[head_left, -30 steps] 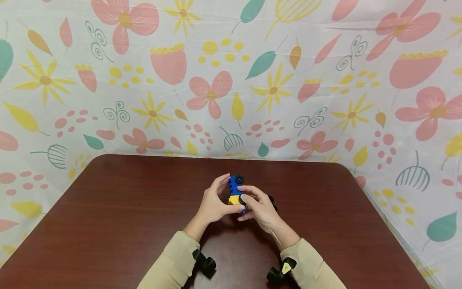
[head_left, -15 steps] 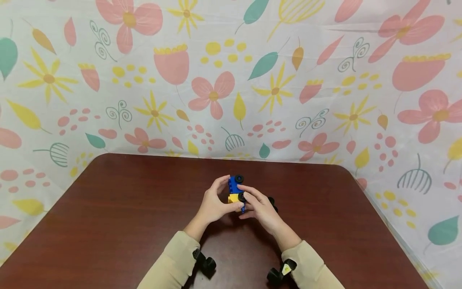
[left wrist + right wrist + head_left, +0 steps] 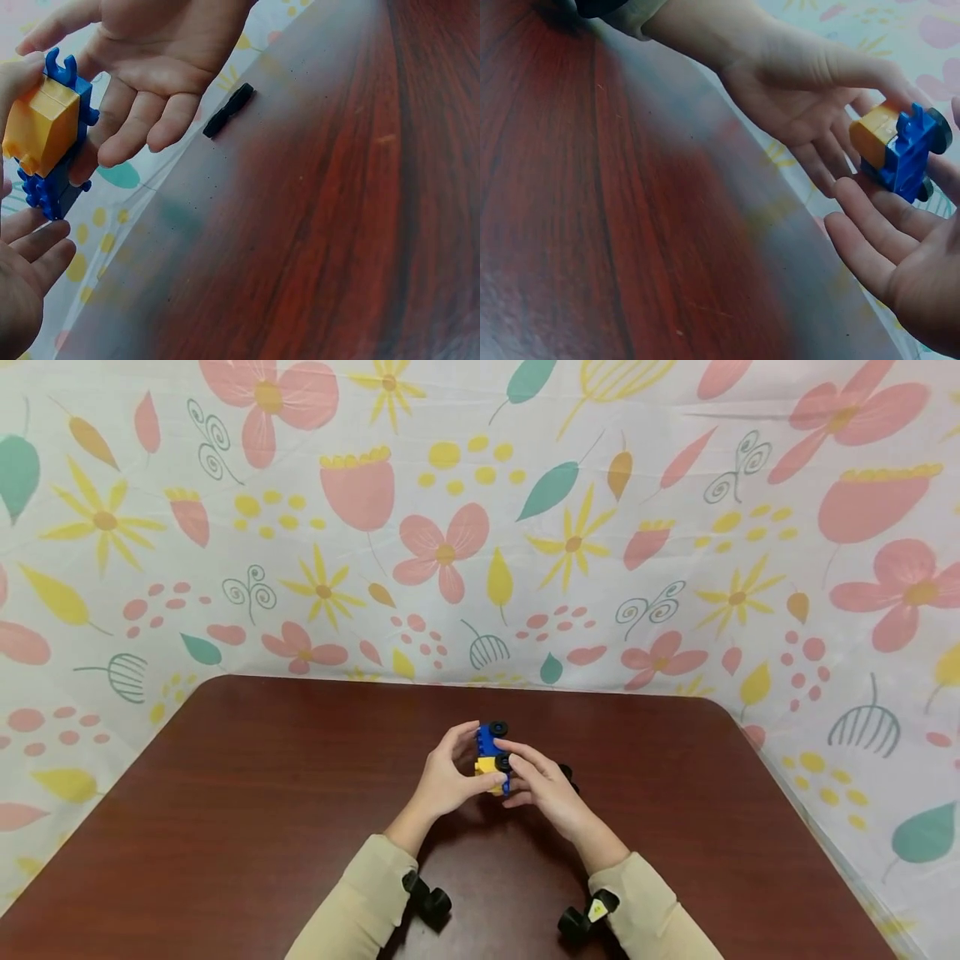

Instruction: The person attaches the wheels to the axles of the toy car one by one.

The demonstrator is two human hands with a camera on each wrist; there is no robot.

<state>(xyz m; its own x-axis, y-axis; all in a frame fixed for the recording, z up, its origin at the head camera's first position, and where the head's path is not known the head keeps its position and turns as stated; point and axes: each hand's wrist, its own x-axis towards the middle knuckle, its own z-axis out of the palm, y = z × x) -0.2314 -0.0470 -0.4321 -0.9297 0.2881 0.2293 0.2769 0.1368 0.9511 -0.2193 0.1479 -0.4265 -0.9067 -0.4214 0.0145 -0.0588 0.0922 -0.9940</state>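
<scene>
A small toy car [image 3: 487,745] of building blocks is held above the table between both hands, with a blue base, a yellow block and black wheels [image 3: 937,131]. My left hand [image 3: 446,783] grips it from the left, thumb on the yellow block [image 3: 46,124] and fingertips at the far blue end. From the right, my right hand [image 3: 553,797] holds the wheel side with thumb and forefinger, its other fingers loosely spread. A blue hook-shaped coupling [image 3: 61,69] sticks out at the near end. The wheels are mostly hidden in the left wrist view.
A black wheel pair [image 3: 229,110] lies on the brown table [image 3: 262,827], partly hidden behind my right hand in the head view. A floral cloth [image 3: 450,527] hangs behind the table's far edge. Black wrist devices [image 3: 429,902] sit at both sleeves.
The toy car has tilted slightly in my hands, and its near end has risen a little. My right hand's fingers have shifted slightly along the wheel side. Both hands keep hold.
</scene>
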